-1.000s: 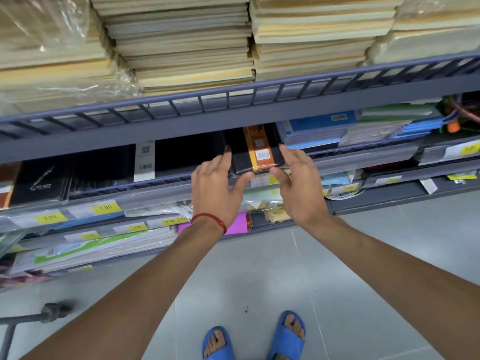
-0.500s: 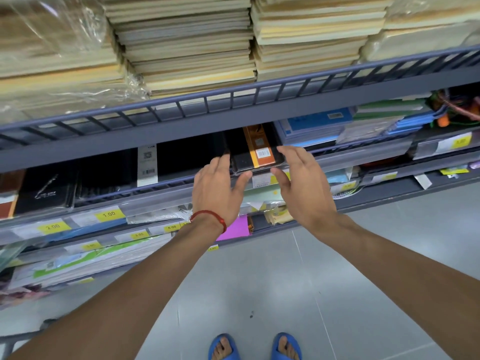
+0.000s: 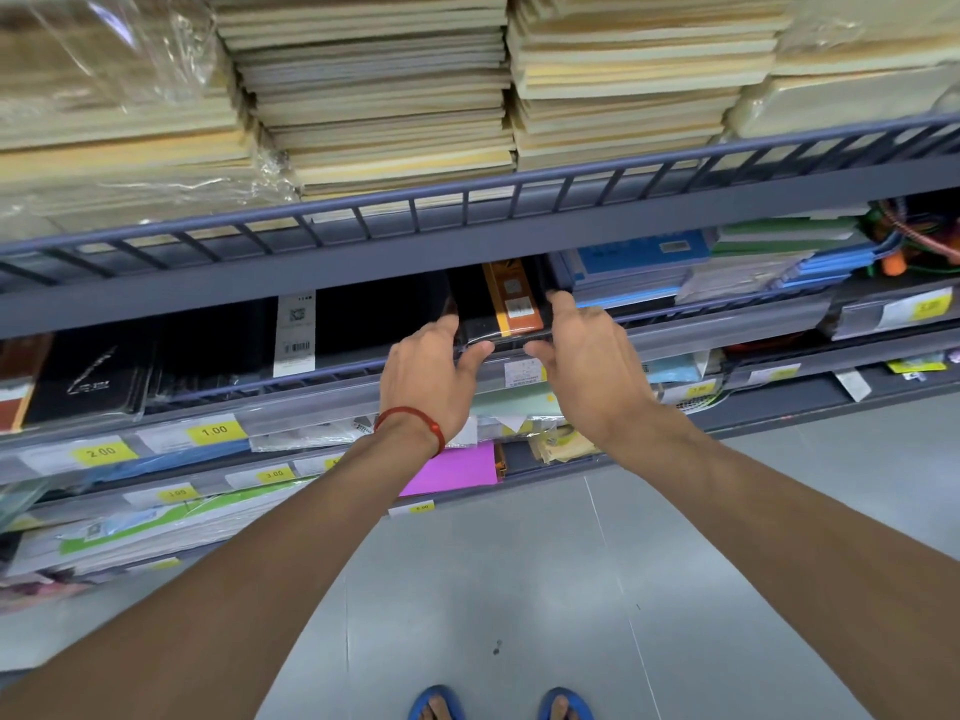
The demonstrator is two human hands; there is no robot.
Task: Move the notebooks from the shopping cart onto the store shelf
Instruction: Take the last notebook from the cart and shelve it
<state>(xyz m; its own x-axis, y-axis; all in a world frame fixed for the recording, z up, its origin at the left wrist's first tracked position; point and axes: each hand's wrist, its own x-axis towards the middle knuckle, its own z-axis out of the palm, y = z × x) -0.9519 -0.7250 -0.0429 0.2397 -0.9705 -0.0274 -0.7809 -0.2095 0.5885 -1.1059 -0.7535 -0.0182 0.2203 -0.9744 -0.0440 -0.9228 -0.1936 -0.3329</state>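
A black notebook (image 3: pixel 511 309) with an orange band and a white label lies on the middle shelf (image 3: pixel 691 332), under the upper shelf's rail. My left hand (image 3: pixel 428 379), with a red wrist band, holds its left front corner, thumb on the front edge. My right hand (image 3: pixel 587 368) holds its right side, fingers along the edge and thumb at the front. More black notebooks (image 3: pixel 374 324) lie to its left on the same shelf. The shopping cart is out of view.
Stacks of cream notebooks (image 3: pixel 379 96) fill the upper shelf behind a grey rail (image 3: pixel 467 200). Blue and green notebooks (image 3: pixel 644 262) lie to the right. Lower shelves carry yellow price tags (image 3: pixel 214 431) and a pink pad (image 3: pixel 457 467). Grey floor and blue sandals (image 3: pixel 436 704) are below.
Both hands had drawn slightly back from the notebook with fingers spread; now they have closed in on its two sides again. The view has shifted a little.
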